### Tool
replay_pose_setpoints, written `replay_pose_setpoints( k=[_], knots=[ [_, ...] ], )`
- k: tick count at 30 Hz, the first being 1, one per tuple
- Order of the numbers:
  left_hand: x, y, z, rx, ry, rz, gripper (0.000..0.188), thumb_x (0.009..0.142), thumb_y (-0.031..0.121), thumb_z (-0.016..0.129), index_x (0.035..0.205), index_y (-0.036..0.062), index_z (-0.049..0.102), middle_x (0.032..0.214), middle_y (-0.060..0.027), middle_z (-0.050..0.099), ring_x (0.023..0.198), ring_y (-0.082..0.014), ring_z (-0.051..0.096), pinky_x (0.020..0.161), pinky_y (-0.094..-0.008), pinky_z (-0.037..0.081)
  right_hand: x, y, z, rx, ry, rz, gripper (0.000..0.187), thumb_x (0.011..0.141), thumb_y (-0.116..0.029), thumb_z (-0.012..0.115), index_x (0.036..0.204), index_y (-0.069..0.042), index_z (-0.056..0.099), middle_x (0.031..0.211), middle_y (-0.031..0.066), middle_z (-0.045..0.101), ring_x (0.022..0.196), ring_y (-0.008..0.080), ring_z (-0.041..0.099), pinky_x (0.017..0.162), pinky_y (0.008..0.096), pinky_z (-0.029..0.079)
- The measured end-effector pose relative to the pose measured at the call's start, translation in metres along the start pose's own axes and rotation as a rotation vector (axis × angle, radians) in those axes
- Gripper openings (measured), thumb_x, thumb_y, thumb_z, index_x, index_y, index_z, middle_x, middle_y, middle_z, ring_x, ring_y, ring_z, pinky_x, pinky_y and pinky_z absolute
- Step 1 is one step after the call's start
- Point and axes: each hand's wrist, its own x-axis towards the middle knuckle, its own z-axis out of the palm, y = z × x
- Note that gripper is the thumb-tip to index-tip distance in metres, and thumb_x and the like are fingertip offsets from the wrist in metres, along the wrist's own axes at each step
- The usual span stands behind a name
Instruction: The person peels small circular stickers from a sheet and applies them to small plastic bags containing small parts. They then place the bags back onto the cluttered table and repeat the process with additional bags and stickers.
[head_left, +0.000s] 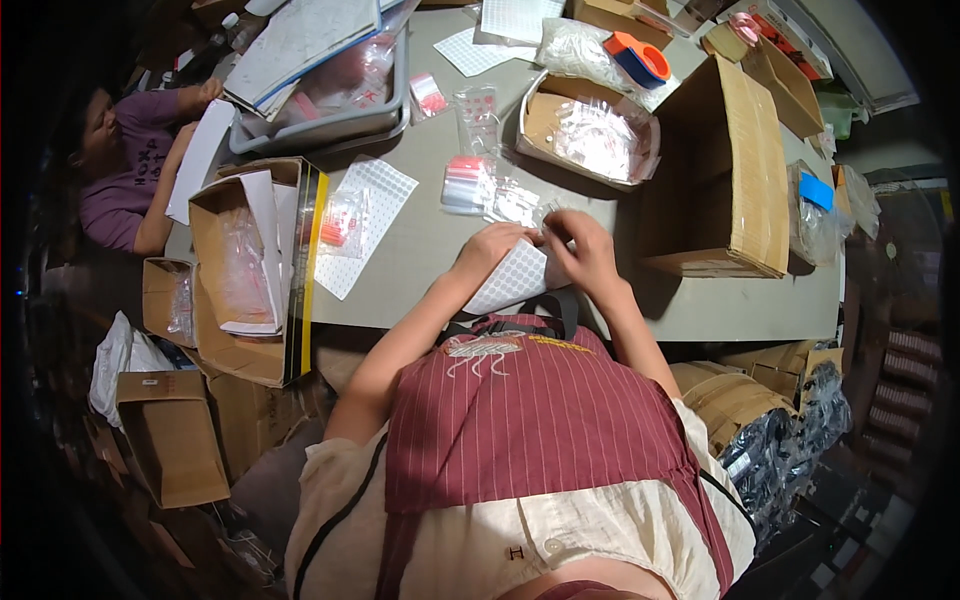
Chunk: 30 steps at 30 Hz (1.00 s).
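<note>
A white sheet of round grey stickers lies at the table's near edge, against my apron. My left hand rests over the sheet's upper left side, its fingers bent and gripping the edge. Close beside it, my right hand has thumb and fingers pinched together. What sits between those fingertips is too small to make out. Just beyond both hands are small clear packets in a loose pile. A stack of small zip bags with red tops lies to their left.
An open carton of clear packets stands beyond my hands. A large cardboard box is to the right, an orange-and-blue tape dispenser at the back. At left are another sticker sheet, a box, a grey bin and a seated person.
</note>
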Motion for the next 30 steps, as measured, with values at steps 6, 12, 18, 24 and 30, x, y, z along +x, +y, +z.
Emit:
replay_pose_setpoints(
  k=[6, 12, 18, 24, 30],
  knots=[
    [0.02, 0.024, -0.018, -0.193, -0.05, -0.291, 0.023, 0.087, 0.018, 0.079, 0.106, 0.0037, 0.078, 0.109, -0.0119, 0.077, 0.105, -0.0289, 0.072, 0.093, -0.0389, 0.055, -0.064, -0.026, -0.028, 0.249, -0.234, -0.096, 0.025, 0.08, 0.002, 0.067, 0.103, -0.004, 0.075, 0.099, 0.0131, 0.075, 0.092, 0.0316, 0.07, 0.086, 0.0406, 0.054],
    [0.021, 0.023, -0.018, -0.185, -0.069, -0.292, 0.022, 0.088, 0.017, 0.078, 0.106, 0.0044, 0.078, 0.108, -0.0126, 0.077, 0.102, -0.0289, 0.072, 0.091, -0.0383, 0.055, -0.074, -0.028, -0.024, 0.345, -0.345, 0.215, 0.024, 0.086, -0.003, 0.068, 0.109, -0.001, 0.075, 0.1, 0.0163, 0.076, 0.091, 0.0307, 0.073, 0.083, 0.0392, 0.057],
    [0.019, 0.022, -0.014, -0.142, -0.049, -0.226, 0.022, 0.087, 0.016, 0.078, 0.106, 0.0046, 0.077, 0.108, -0.0129, 0.077, 0.102, -0.03, 0.072, 0.09, -0.0384, 0.055, -0.077, -0.03, -0.016, 0.217, -0.283, 0.268, 0.035, 0.088, -0.006, 0.068, 0.123, -0.001, 0.067, 0.113, 0.0188, 0.071, 0.097, 0.0328, 0.071, 0.085, 0.0407, 0.056],
    [0.023, 0.027, -0.016, -0.098, -0.011, -0.132, 0.023, 0.085, 0.011, 0.077, 0.108, 0.0052, 0.077, 0.11, -0.0131, 0.076, 0.103, -0.0311, 0.071, 0.092, -0.04, 0.054, -0.07, -0.026, -0.007, -0.156, -0.147, -0.05, 0.049, 0.087, -0.007, 0.07, 0.134, -0.005, 0.06, 0.137, 0.0174, 0.057, 0.119, 0.0374, 0.06, 0.097, 0.0443, 0.051],
    [0.019, 0.023, -0.02, -0.111, -0.039, -0.167, 0.024, 0.083, 0.01, 0.076, 0.106, 0.0033, 0.074, 0.114, -0.0128, 0.075, 0.11, -0.0321, 0.07, 0.096, -0.0409, 0.053, -0.089, -0.025, 0.007, -0.387, -0.313, -0.17, 0.052, 0.094, -0.025, 0.069, 0.143, -0.015, 0.055, 0.152, 0.0125, 0.048, 0.138, 0.0369, 0.047, 0.111, 0.0509, 0.039]
  ],
)
